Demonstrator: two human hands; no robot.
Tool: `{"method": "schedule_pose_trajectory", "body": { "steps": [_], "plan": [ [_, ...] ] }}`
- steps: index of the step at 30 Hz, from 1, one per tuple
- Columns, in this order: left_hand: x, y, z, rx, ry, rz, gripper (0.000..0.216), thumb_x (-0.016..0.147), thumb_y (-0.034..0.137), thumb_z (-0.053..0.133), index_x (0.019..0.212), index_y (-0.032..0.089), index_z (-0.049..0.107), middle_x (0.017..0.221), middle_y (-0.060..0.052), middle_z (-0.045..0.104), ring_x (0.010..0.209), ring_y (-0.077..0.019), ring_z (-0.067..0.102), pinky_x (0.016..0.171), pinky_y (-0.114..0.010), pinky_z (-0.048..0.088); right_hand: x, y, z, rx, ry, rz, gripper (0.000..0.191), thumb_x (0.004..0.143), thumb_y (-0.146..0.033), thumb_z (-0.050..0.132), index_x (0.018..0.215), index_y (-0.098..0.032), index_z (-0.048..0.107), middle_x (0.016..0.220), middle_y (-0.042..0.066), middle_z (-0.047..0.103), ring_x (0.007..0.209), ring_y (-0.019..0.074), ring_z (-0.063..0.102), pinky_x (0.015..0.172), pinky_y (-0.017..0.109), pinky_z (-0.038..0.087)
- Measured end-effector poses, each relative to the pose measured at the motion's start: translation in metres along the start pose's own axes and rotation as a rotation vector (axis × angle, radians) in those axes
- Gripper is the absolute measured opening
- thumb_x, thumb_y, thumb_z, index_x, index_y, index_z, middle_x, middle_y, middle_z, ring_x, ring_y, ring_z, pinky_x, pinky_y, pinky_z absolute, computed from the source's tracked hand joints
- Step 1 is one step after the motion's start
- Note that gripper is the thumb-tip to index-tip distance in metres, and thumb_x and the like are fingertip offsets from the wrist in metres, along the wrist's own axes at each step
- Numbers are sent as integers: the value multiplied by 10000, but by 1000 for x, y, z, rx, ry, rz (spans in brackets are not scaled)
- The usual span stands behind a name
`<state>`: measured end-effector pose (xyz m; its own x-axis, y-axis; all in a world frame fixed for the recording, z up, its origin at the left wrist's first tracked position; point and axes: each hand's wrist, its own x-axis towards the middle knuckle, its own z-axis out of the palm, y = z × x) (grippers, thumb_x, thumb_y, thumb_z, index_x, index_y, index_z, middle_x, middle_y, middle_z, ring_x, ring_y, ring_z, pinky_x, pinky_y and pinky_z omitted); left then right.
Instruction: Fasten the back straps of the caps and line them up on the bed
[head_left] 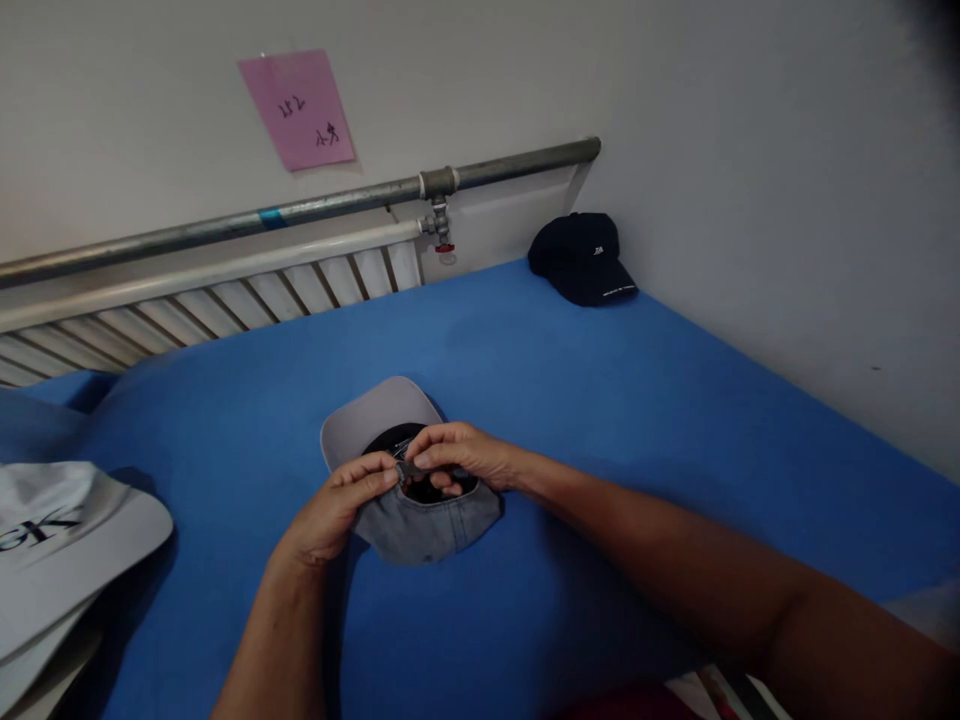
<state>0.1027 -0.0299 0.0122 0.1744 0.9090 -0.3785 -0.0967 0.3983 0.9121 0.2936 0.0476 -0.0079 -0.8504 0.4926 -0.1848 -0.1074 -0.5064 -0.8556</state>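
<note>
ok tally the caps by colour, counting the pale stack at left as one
Grey cap: 1
Dark cap: 1
Pale cap stack: 1, layers too hidden to count surely
Total: 3

Near the frame's centre, the left hand (330, 512) and right hand (472, 452) are pinching a grey cap (427, 530); a dark cap (576, 255) is lying at upper right, a white cap (82, 560) at lower left.
</note>
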Motion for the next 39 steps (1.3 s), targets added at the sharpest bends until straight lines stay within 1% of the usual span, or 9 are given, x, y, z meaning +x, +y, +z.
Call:
{"method": "schedule_pose_trajectory", "body": {
  "steps": [6, 12, 15, 19, 24, 28, 33, 37, 39],
  "plan": [
    [0, 0, 0, 17, 19, -15, 236, 672, 370, 773, 699, 165, 660, 666, 26, 576, 611, -77, 477, 589, -189, 353, 0, -1, 2, 14, -16, 24, 144, 670, -162, 710, 770, -145, 608, 572, -53, 567, 418, 31, 431, 380, 159, 324],
    [0, 3, 5, 70, 8, -22, 249, 647, 387, 782, 718, 167, 691, 689, 11, 597, 659, -96, 492, 635, -199, 368, -1, -2, 4, 27, -17, 32, 156, 664, -159, 709, 768, -149, 593, 546, -65, 548, 411, 32, 422, 379, 159, 323],
    [0, 4, 5, 85, 18, 2, 237, 657, 385, 771, 710, 168, 690, 687, 9, 597, 665, -103, 490, 633, -203, 368, -1, -2, 4, -9, -3, -7, 148, 691, -180, 695, 789, -156, 587, 530, -66, 547, 419, 45, 458, 394, 162, 357],
    [-2, 3, 2, 59, 49, 31, 211, 681, 370, 750, 701, 176, 667, 660, 19, 584, 626, -99, 476, 600, -206, 355, 0, -1, 2, -94, 32, -64, 94, 737, -155, 610, 826, -159, 581, 546, -47, 585, 461, 71, 529, 443, 179, 422],
    [-4, 4, 4, 124, 0, 60, 219, 692, 379, 735, 717, 169, 680, 692, 0, 620, 666, -118, 519, 651, -224, 376, -1, 0, 5, -109, -1, -107, 141, 710, -145, 642, 834, -162, 576, 573, -50, 599, 472, 69, 539, 476, 189, 445],
    [-5, 5, 4, 95, -6, 60, 188, 734, 356, 703, 711, 175, 659, 726, -5, 638, 681, -129, 539, 650, -233, 379, -3, -2, 6, -102, -5, -115, 113, 749, -185, 601, 859, -164, 590, 660, -17, 640, 550, 92, 596, 540, 223, 493],
    [-5, 5, 2, 88, 16, 89, 187, 705, 341, 723, 696, 167, 655, 659, 12, 581, 636, -109, 490, 613, -214, 359, -3, -2, 7, -101, 7, -136, 113, 732, -151, 596, 842, -166, 570, 583, -49, 590, 491, 79, 549, 510, 208, 464],
    [-5, 7, 5, 109, -1, 95, 199, 678, 330, 744, 658, 156, 650, 631, 12, 557, 631, -107, 475, 619, -212, 364, -4, -2, 10, -117, -25, -155, 126, 732, -170, 631, 846, -165, 576, 623, -43, 602, 509, 83, 564, 539, 228, 483],
    [-5, 7, 5, 103, 2, 96, 202, 684, 334, 742, 658, 159, 644, 631, 16, 552, 629, -104, 471, 613, -210, 359, -4, -4, 11, -133, 13, -166, 115, 752, -201, 628, 856, -166, 590, 675, -31, 612, 546, 85, 572, 556, 232, 487]
  ]
}}
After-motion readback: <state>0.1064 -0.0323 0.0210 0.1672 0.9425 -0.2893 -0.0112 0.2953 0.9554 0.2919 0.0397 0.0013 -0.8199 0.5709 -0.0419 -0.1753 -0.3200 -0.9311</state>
